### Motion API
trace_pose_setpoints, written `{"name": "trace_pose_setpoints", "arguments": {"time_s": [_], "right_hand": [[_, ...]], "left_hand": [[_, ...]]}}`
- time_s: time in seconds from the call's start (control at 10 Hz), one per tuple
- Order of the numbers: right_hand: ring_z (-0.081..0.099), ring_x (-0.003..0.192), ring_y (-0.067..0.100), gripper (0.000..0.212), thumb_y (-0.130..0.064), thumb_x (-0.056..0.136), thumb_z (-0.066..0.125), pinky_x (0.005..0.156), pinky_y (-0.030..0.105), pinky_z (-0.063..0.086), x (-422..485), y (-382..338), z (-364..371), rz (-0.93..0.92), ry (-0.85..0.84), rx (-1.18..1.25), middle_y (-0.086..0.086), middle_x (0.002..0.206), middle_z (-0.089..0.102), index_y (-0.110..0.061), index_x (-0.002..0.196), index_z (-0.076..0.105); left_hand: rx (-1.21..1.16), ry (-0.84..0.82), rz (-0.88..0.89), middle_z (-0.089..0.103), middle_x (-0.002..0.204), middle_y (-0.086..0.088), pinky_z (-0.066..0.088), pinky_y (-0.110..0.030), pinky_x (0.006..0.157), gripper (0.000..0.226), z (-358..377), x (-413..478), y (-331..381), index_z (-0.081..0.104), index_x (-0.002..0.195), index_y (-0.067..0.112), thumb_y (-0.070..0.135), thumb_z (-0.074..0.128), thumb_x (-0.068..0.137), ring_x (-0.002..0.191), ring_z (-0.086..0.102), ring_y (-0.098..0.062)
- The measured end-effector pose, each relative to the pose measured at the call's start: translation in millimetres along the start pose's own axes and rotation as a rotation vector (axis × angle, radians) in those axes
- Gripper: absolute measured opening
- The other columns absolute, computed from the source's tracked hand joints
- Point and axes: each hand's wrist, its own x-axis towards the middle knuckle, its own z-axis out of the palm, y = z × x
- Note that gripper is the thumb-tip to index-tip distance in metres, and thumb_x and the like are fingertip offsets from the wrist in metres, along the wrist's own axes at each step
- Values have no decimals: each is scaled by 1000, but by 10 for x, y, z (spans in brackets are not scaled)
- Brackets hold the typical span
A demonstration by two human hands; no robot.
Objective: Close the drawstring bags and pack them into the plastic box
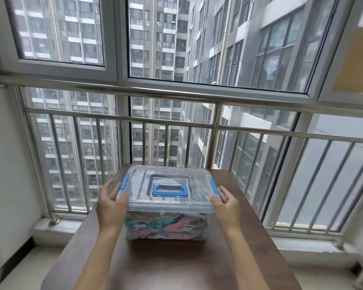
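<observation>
Head view: plastic box point(169, 204) between left fingers point(108, 187) and right fingers point(226, 192).

Left hand point(111, 203), right hand point(226, 203), palms facing inward, fingers relaxed

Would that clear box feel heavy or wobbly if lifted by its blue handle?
Probably light for its size: the plastic box seems filled with soft cloth bags. Its clear walls look rigid, so it should stay stiff. The broad base makes tipping unlikely.

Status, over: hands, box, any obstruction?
Left hand and right hand open, flanking the lid. Plastic box lidded, drawstring bags packed inside. Nothing blocks the hands.
</observation>
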Motion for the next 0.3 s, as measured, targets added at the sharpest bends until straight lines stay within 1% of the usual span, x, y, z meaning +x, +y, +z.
{"name": "trace_pose_setpoints", "arguments": {"time_s": [0.1, 0.2, 0.3], "right_hand": [[56, 121, 15, 58, -7, 84, 63, 94, 23, 44, 70, 40, -3, 17, -7, 10, 7, 138, 56, -5, 140, 47], [56, 119, 15, 57, -7, 85, 64, 92, 23, 44, 21, 1, 10, 31, -1, 70, 8, 137, 56, -4, 140, 47], [51, 127, 16, 63, -17, 89, 65, 101, 27, 42, -20, -26, 55, 53, 3, 107, 7, 144, 49, -6, 145, 39]], "left_hand": [[-13, -25, -25, 61, 128, 3, 53, -34, 77, 49, -4, 51, -10, 49, 127, 27, 7, 60, 84, 103, 64, -16], [-36, -79, -26, 57, 134, -1, 49, -36, 92, 47, -24, 40, 10, 49, 130, 24, 10, 61, 87, 118, 56, -14], [-52, -154, -26, 49, 143, 0, 39, -34, 101, 57, -60, 42, 79, 40, 141, 24, 20, 65, 89, 129, 46, -14]]}}
